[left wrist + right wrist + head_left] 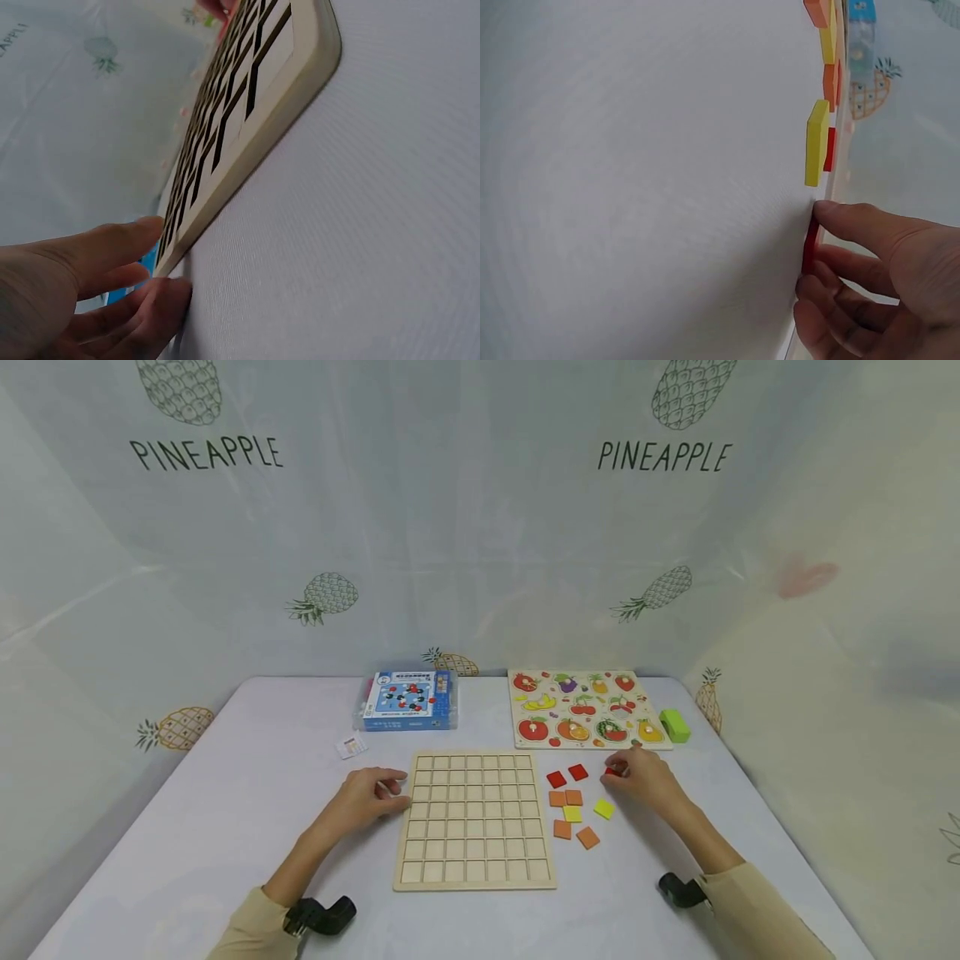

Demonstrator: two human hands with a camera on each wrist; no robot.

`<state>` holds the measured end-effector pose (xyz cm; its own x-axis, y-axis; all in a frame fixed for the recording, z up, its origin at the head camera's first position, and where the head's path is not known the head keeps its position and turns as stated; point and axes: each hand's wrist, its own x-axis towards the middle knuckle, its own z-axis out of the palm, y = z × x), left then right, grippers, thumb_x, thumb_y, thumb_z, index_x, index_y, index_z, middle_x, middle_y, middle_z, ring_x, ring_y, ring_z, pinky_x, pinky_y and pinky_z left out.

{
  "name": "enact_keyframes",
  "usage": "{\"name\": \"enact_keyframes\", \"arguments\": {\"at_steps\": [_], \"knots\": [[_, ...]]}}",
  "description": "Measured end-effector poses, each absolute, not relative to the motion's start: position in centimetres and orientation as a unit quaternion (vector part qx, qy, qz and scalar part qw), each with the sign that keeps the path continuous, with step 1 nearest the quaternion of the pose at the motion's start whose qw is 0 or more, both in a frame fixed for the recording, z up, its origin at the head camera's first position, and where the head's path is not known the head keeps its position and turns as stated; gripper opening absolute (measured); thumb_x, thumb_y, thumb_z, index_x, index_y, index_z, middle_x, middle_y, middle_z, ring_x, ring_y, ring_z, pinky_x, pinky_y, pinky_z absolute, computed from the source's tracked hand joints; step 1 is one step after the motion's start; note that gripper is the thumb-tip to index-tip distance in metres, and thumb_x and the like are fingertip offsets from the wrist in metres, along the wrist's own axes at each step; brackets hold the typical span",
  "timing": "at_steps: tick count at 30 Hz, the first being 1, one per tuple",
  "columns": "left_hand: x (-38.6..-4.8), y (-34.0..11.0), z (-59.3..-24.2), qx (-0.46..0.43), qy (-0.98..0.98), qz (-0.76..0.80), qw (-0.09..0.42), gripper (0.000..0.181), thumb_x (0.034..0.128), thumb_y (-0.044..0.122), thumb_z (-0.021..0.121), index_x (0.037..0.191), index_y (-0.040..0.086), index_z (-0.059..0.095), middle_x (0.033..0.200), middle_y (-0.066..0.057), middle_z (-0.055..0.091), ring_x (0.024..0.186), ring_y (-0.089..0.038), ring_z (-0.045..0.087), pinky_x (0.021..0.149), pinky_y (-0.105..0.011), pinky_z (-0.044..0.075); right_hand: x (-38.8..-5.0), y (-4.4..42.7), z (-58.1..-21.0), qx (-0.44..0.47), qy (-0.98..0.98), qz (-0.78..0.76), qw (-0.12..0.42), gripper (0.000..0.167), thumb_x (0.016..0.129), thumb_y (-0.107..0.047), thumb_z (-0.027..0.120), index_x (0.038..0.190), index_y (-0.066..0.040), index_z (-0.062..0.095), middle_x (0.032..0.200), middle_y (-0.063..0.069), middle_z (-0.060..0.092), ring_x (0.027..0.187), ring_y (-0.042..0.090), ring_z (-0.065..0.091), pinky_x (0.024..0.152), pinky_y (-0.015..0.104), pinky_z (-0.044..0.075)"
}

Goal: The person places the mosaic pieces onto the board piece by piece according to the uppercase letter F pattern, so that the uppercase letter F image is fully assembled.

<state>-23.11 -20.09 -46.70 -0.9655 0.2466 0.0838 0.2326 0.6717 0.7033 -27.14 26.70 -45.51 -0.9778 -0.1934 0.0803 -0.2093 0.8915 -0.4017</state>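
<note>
A pale wooden grid board (474,887) lies flat on the table in the head view, its square cells bare. My left hand (367,799) rests at the board's left edge, thumb and fingertips against the rim; the left wrist view shows this hand (105,289) beside the board's frame (247,161). Right of the board, my right hand (643,777) pinches a red square tile (612,771) between thumb and fingers, close to the table. In the right wrist view, the thin red tile (810,244) is partly covered by the hand (877,277).
Near the right hand lie two red tiles (578,772), several orange tiles (588,837) and two yellow tiles (604,809). Behind stand a fruit puzzle board (551,687), a green block (675,726) and a blue box (405,724). A small card (351,746) lies left.
</note>
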Motion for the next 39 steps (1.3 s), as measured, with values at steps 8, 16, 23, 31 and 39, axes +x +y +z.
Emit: {"name": "enact_keyframes", "arguments": {"at_steps": [8,16,23,31,39], "knots": [[-23.2,-19.6,-46.5,0.104,0.875,0.466,0.073,0.042,0.0828,0.016,0.077,0.12,0.0,0.067,0.091,-0.009,0.064,0.055,-0.014,0.066,0.049,-0.027,0.06,-27.4,26.6,-45.3,0.102,-0.971,0.217,-0.004,0.028,0.082,-0.02,0.079,0.103,-0.002,0.072,0.088,0.005,0.068,0.078,0.016,0.057,0.07,0.029,0.055],[-23.5,-18.7,-46.2,0.067,0.886,0.454,0.07,0.048,0.0796,0.005,0.076,0.126,0.001,0.065,0.086,-0.009,0.062,0.047,-0.014,0.064,0.045,-0.024,0.055,-27.5,26.8,-45.0,0.106,-0.97,0.216,-0.015,0.027,0.082,-0.017,0.078,0.104,-0.001,0.072,0.087,0.005,0.068,0.076,0.015,0.056,0.067,0.025,0.053],[-23.7,-18.0,-46.0,0.031,0.887,0.454,0.079,0.049,0.0791,0.003,0.077,0.127,0.004,0.064,0.085,-0.008,0.062,0.047,-0.016,0.065,0.045,-0.024,0.054,-27.4,26.9,-45.1,0.11,-0.97,0.218,-0.014,0.025,0.082,-0.013,0.077,0.103,0.0,0.072,0.085,0.004,0.067,0.074,0.014,0.055,0.065,0.023,0.053],[-23.9,-18.0,-46.0,0.027,0.882,0.463,0.084,0.05,0.0792,0.003,0.076,0.128,0.005,0.064,0.087,-0.009,0.062,0.048,-0.016,0.066,0.046,-0.026,0.057,-27.3,26.8,-45.1,0.115,-0.967,0.226,-0.01,0.023,0.082,-0.008,0.077,0.102,0.002,0.072,0.089,0.008,0.07,0.074,0.014,0.057,0.066,0.024,0.056],[-23.7,-18.3,-46.5,0.032,0.866,0.49,0.091,0.049,0.0812,0.002,0.074,0.129,0.002,0.062,0.09,-0.011,0.063,0.051,-0.016,0.067,0.049,-0.03,0.06,-27.2,26.6,-45.3,0.13,-0.968,0.214,-0.005,0.022,0.081,-0.01,0.077,0.1,-0.001,0.073,0.085,0.004,0.068,0.072,0.013,0.055,0.062,0.021,0.052]]}}
